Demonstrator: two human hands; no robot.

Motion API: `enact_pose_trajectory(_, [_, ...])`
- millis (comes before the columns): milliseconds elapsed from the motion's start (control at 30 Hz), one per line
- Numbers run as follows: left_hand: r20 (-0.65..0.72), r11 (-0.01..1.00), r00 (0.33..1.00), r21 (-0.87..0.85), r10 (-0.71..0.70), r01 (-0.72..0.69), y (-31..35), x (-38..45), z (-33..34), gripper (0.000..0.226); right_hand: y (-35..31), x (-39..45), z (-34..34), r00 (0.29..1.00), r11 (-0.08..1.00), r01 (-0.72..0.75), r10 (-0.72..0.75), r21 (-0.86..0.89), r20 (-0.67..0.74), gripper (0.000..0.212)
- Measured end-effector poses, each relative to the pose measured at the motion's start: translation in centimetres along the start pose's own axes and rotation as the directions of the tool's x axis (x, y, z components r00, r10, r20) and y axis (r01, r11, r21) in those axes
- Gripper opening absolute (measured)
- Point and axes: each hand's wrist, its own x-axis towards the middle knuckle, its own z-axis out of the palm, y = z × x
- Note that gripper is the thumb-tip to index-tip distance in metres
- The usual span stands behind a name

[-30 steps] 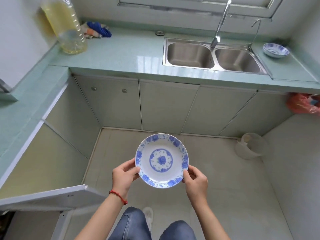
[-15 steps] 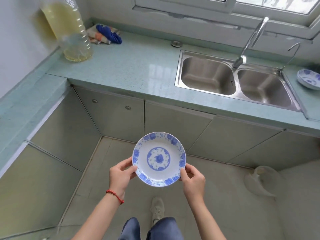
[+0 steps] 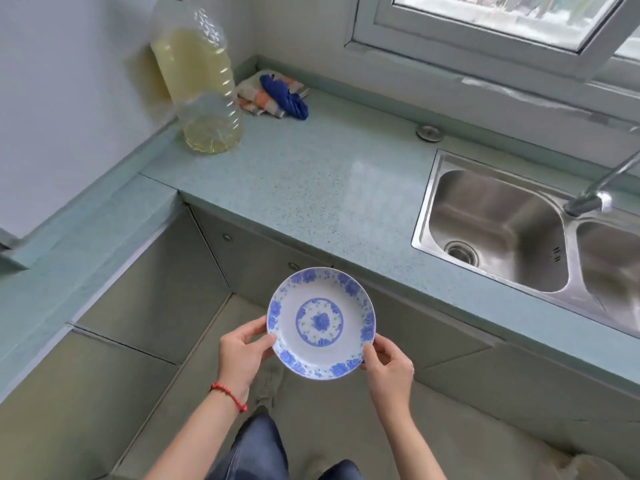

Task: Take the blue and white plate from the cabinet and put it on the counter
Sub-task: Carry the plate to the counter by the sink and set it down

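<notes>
The blue and white plate [image 3: 321,323] faces up, round, with blue flowers on the rim and a blue ring in its middle. My left hand [image 3: 242,355] grips its left rim and my right hand [image 3: 389,370] grips its right rim. I hold it in the air just in front of the pale green counter [image 3: 311,188], its far rim level with the counter's front edge. The cabinet doors [image 3: 263,271] under the counter are closed.
A large bottle of yellow oil [image 3: 197,84] stands at the counter's back left corner, with folded cloths [image 3: 277,95] beside it. A steel double sink [image 3: 502,230] with a tap [image 3: 595,195] lies to the right. A window [image 3: 502,26] is above. A lower counter [image 3: 69,258] runs along the left.
I have stepped closer to the counter and the view has risen. The plate, still in both hands, has come up to the counter's front edge. The open cabinet door is out of view.
</notes>
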Motion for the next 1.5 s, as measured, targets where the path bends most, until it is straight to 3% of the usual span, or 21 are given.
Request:
enact_pose_trajectory(367, [0.101,0.983,0.994,0.173,0.044,-0.062,8.8,15.5,2.9,0.038,-6.7,11.0,9.1,0.996,0.999,-0.008,0.013,0.051,-0.086,0.015])
enact_pose_trajectory(567, [0.141,0.976,0.99,0.216,-0.007,-0.023,10.1,20.4,6.4,0.032,-8.1,15.6,9.6,0.99,1.0,-0.028,0.029,0.012,-0.141,0.02])
enact_pose_trajectory(867, [0.072,0.956,0.997,0.292,-0.039,0.016,8.9,25.4,12.5,0.033,-8.1,23.4,8.5,0.994,0.997,-0.067,0.064,-0.033,-0.087,0.012])
enact_pose_trajectory(1500, [0.13,0.927,0.991,0.368,0.028,-0.074,13.3,38.1,19.9,0.036,-11.7,36.6,12.6,0.985,0.997,-0.06,0.053,-0.038,-0.163,0.017])
